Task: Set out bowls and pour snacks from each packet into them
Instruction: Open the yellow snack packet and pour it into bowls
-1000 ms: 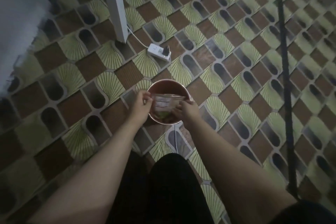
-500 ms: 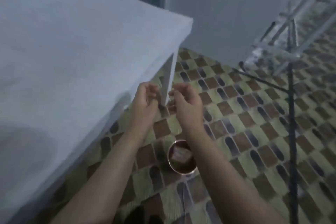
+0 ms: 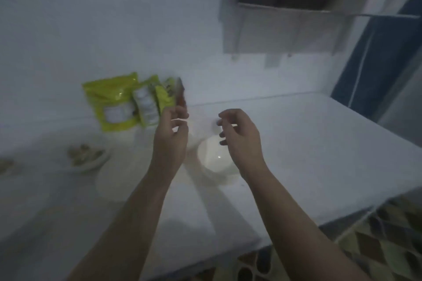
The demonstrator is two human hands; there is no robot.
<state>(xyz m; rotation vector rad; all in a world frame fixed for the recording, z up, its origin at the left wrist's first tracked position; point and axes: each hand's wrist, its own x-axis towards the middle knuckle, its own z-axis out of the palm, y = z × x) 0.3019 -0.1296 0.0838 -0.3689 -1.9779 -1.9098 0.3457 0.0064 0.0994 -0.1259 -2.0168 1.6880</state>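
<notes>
The image is blurred. Several yellow-green snack packets (image 3: 112, 102) and one dark reddish packet (image 3: 180, 93) lean on the wall at the back of a white table (image 3: 308, 155). My left hand (image 3: 170, 137) is raised just in front of the reddish packet, fingers apart, holding nothing that I can see. My right hand (image 3: 239, 137) hovers open above an empty white bowl (image 3: 213, 157). A bowl with greenish snacks (image 3: 86, 157) sits to the left, and another pale bowl (image 3: 114, 180) stands nearer me.
A white wall shelf (image 3: 285, 27) hangs above the table's back right. The table's front corner ends near the patterned tile floor (image 3: 388, 239). A blue panel (image 3: 376, 64) stands at the right. More snacks (image 3: 6, 166) show at the left edge.
The view lifted from the floor to the table top. My hands let go of the clear packet in the brown bowl on the floor and rose, empty, over the table.
</notes>
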